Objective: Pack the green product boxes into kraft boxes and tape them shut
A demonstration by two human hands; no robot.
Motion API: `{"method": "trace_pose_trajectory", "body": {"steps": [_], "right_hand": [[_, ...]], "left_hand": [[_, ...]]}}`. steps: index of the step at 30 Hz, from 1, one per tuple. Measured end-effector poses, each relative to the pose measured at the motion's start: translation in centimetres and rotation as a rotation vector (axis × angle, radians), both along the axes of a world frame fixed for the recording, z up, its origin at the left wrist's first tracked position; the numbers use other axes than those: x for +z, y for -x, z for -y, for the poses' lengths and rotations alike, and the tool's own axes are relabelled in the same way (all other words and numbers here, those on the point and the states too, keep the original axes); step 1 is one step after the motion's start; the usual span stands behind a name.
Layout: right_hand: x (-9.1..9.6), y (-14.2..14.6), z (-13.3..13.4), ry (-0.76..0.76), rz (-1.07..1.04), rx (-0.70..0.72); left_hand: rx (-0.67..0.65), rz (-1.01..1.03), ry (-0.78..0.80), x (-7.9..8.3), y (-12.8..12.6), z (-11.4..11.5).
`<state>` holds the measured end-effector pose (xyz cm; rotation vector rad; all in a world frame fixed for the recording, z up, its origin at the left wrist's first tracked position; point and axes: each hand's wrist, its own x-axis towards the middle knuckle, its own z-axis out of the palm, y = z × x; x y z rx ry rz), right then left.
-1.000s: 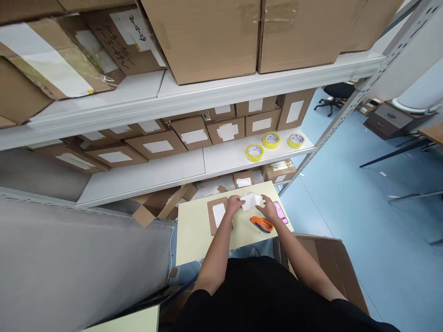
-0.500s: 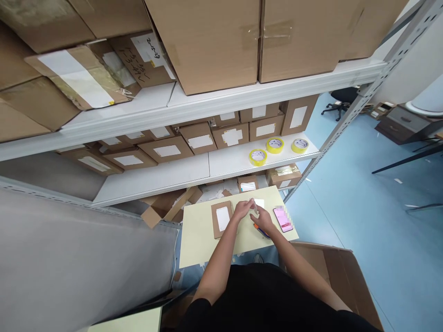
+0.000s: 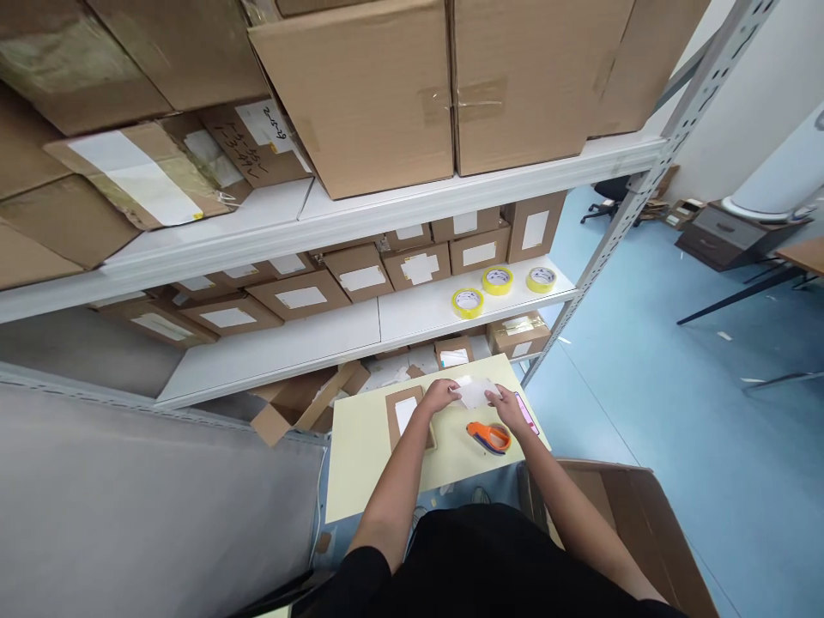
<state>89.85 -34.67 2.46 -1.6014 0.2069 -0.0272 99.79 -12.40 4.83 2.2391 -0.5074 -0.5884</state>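
A small white sheet (image 3: 473, 392), paper or a label, is stretched between my hands above the pale yellow table (image 3: 360, 455). My left hand (image 3: 441, 395) pinches its left edge. At the right edge, my right hand (image 3: 508, 408) grips it between thumb and fingers. Below the sheet lies an orange and blue tape dispenser (image 3: 489, 436). Left of it a flat cardboard box (image 3: 394, 418) with a white label rests on the table, partly hidden by my left forearm. A phone (image 3: 528, 414) with a pink screen lies partly behind my right hand.
Behind the table stands a grey metal shelf (image 3: 360, 227) loaded with cardboard boxes. Several rolls of yellow tape, one here (image 3: 467, 302), sit on its middle board. An open carton (image 3: 309, 399) is at the table's back left. A large open box (image 3: 637, 524) stands at my right.
My hands have moved apart, and the white sheet now shows spread between them. The tape dispenser, mostly covered before, is in plain sight. The view has shifted slightly.
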Motion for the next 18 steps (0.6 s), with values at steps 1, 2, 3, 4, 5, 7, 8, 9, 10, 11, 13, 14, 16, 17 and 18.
{"method": "trace_pose_trajectory", "body": {"steps": [1,2,3,4,5,7,8,9,10,11,13,14,16,17,18], "right_hand": [[0.2,0.0,0.5,0.019,0.000,0.001],[0.3,0.0,1.0,0.039,0.001,0.002],[0.4,0.0,1.4,0.056,0.001,0.002],[0.5,0.0,1.8,0.065,0.000,0.000],[0.5,0.0,2.1,0.065,-0.003,-0.005],[0.4,0.0,2.4,0.044,-0.012,-0.027],[0.3,0.0,2.4,0.029,-0.015,-0.044],[0.2,0.0,2.4,0.012,-0.018,-0.062],[0.0,0.0,2.4,-0.004,-0.021,-0.079],[-0.2,0.0,2.4,-0.020,-0.024,-0.093],[-0.4,0.1,2.7,-0.063,-0.033,-0.141],[-0.5,0.1,3.0,-0.094,-0.039,-0.181],[-0.5,0.2,3.9,-0.156,-0.044,-0.282],[-0.4,0.2,4.3,-0.180,-0.047,-0.317],[-0.3,0.2,4.6,-0.198,-0.050,-0.330]], "left_hand": [[-0.008,0.013,-0.025,0.1,-0.3,-0.2],[-0.016,0.015,-0.038,0.2,-0.5,-0.4],[-0.025,0.000,-0.037,0.3,-0.6,-0.5],[-0.034,-0.036,-0.023,0.3,-0.7,-0.6],[-0.038,-0.085,0.001,0.4,-0.7,-0.6],[-0.029,-0.172,0.065,0.6,-0.8,-0.5],[-0.019,-0.192,0.100,0.6,-0.7,-0.3],[-0.010,-0.199,0.131,0.7,-0.7,-0.2],[-0.005,-0.199,0.159,0.7,-0.7,-0.1],[-0.002,-0.197,0.182,0.7,-0.8,0.0],[0.010,-0.195,0.221,0.5,-0.9,-0.4],[0.025,-0.196,0.236,0.4,-1.1,-0.8],[0.078,-0.198,0.275,0.0,-1.4,-1.7],[0.109,-0.202,0.303,-0.2,-1.6,-2.1],[0.135,-0.206,0.334,-0.5,-1.8,-2.4]]}}
